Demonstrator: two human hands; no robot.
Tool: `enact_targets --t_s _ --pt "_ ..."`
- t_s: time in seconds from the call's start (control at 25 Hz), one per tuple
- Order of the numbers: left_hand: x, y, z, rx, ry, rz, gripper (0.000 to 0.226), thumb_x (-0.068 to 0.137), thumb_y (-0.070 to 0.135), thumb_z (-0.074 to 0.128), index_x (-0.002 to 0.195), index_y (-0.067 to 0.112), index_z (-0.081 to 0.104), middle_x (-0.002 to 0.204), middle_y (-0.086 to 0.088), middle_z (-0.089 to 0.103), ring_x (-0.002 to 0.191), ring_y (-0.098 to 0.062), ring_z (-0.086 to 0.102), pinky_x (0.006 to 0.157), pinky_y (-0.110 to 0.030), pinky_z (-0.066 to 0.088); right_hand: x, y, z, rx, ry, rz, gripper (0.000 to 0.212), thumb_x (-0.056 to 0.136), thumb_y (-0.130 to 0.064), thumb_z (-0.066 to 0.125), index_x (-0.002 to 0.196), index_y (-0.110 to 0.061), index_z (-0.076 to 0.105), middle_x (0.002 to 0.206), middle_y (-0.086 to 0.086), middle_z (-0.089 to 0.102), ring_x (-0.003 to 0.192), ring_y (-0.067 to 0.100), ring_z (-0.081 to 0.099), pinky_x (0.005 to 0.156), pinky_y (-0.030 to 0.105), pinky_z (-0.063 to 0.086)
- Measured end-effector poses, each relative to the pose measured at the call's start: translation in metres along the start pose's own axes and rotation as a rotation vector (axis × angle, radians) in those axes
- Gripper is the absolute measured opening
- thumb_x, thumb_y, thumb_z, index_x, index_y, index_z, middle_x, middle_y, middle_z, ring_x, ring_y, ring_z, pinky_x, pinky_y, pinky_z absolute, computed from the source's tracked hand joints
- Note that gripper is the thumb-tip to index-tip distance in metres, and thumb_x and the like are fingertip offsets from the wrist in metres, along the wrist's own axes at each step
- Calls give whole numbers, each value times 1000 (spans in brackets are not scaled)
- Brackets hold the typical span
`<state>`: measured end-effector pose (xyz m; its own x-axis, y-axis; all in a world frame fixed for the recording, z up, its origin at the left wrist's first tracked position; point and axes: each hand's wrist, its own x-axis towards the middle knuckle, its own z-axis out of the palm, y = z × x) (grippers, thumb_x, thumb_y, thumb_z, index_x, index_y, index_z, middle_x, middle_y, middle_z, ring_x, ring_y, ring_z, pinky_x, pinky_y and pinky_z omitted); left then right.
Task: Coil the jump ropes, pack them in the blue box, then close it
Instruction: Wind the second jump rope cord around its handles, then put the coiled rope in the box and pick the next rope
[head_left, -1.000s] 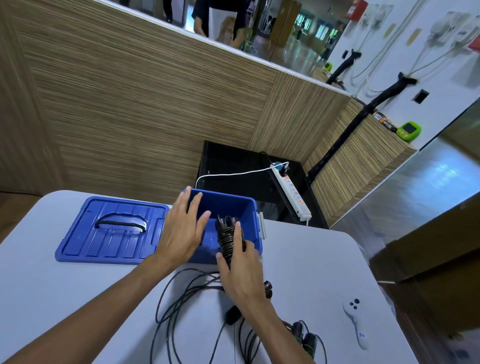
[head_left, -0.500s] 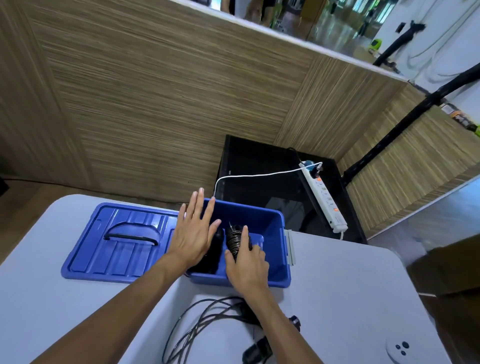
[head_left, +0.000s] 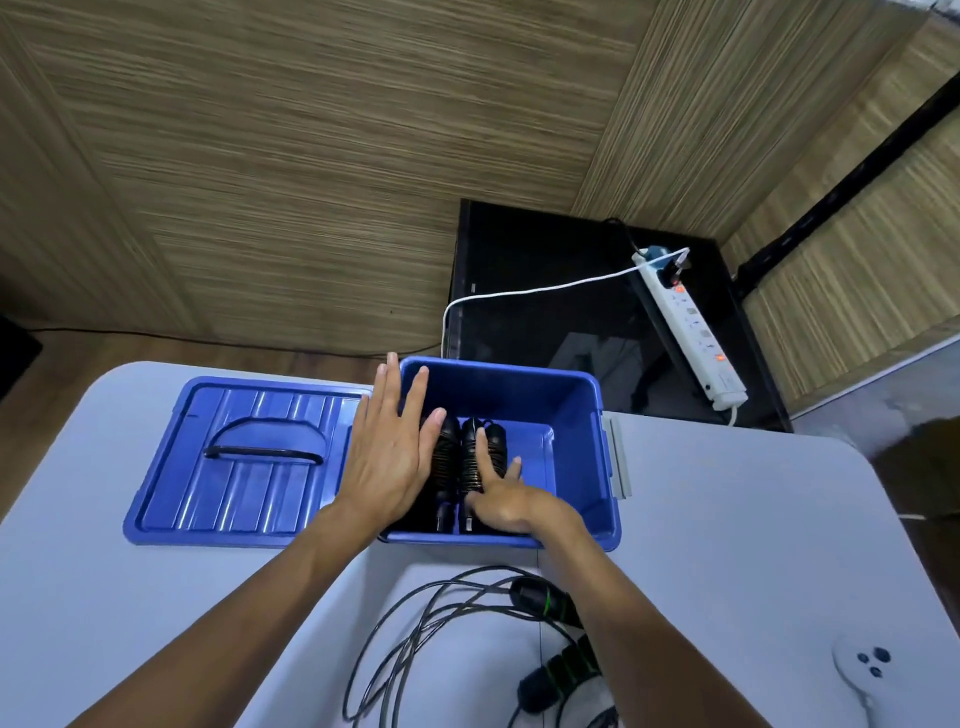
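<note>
Wood-grain panelling backs a pale grey table (head_left: 727, 519), and the blue box (head_left: 587, 452) sits open at the table's far edge, toward twelve o'clock from the person. A second ago the right hand (head_left: 506, 506) was carrying a wound rope over the near rim; now that coiled bundle (head_left: 475, 462) lies down on the box floor, beside another coiled bundle (head_left: 447, 462) at its nine o'clock. The right hand has let go of its grip and only presses the bundle with its forefinger stretched along the coils, the other fingers loosely spread. The left hand (head_left: 392, 457) is flat and open, fingers straight, holding nothing; it rests over the box's left wall, seemingly steadying it, its thumb side against the left bundle.

By my reckoning, two ropes are packed, and the work turns next to the loose jump rope (head_left: 415, 634) sprawled uncoiled at six o'clock, its green-striped handles (head_left: 545, 603) near the right forearm. The lid (head_left: 244, 457) lies off at nine o'clock, handle up, so closing is some way off.

Whether the bundles are tied or merely wound I cannot tell; the left palm hides part of one. The loose rope runs off the bottom edge, so how many ropes make up that tangle is unclear. A white controller (head_left: 862, 675) is cut off at four o'clock.
</note>
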<state>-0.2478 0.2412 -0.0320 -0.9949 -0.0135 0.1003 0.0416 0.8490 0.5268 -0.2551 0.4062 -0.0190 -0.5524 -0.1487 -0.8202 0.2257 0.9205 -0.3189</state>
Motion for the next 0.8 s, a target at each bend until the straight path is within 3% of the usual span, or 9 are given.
enact_targets --t_s 0.2,0.28,0.36,0.44,0.52,0.6,0.68,0.8 --pt "1 0 1 -8 12 -10 60 102 48 25 151 14 29 162 -12 5 150 -26 7 120 -42 18 1 -10 0 -280 69 30 91 105 -30 45 144 -45 -35 161 28 -11 147 43 23 112 55 33" --pt "0 1 -2 -11 11 -14 58 102 45 29 149 12 31 162 -13 8 149 -28 10 119 -44 20 -4 -12 0 -297 143 -15 94 102 -38 52 148 -43 -31 161 27 18 143 40 34 107 52 39" --pt "-1 5 -7 -5 3 -20 57 102 43 30 148 10 33 161 -15 12 148 -30 13 119 -45 21 -15 -7 1 -199 277 -65 94 98 -47 54 153 -40 -22 144 18 50 131 36 48 101 49 43" --pt "-5 9 -13 20 14 -1 55 102 42 30 147 9 36 160 -16 18 147 -31 17 118 -46 22 -36 1 6 -90 472 -123 85 99 -51 50 158 -35 -9 131 13 59 121 34 54 96 48 44" --pt "-17 18 -18 82 53 127 52 103 41 31 143 10 42 156 -15 28 144 -32 25 114 -47 26 -59 14 20 -11 766 -236 69 101 -47 47 159 -28 15 135 7 55 124 30 51 99 50 42" --pt "-33 34 -22 152 96 372 49 100 39 36 137 10 50 148 -14 40 137 -33 36 109 -46 30 -84 37 42 172 1029 -383 52 102 -42 46 151 -25 40 134 2 53 122 24 49 100 45 44" --pt "-46 54 -20 203 97 624 42 99 35 43 130 10 56 140 -13 49 130 -34 45 104 -45 34 -100 69 70 325 1116 -396 45 101 -40 46 143 -24 48 126 -2 52 117 18 48 98 37 45" --pt "-62 83 2 215 12 878 32 94 19 54 123 8 60 130 -15 54 111 -36 53 90 -43 44 -115 114 108 551 1098 -164 44 101 -42 46 142 -26 48 120 -4 49 106 12 52 95 35 48"
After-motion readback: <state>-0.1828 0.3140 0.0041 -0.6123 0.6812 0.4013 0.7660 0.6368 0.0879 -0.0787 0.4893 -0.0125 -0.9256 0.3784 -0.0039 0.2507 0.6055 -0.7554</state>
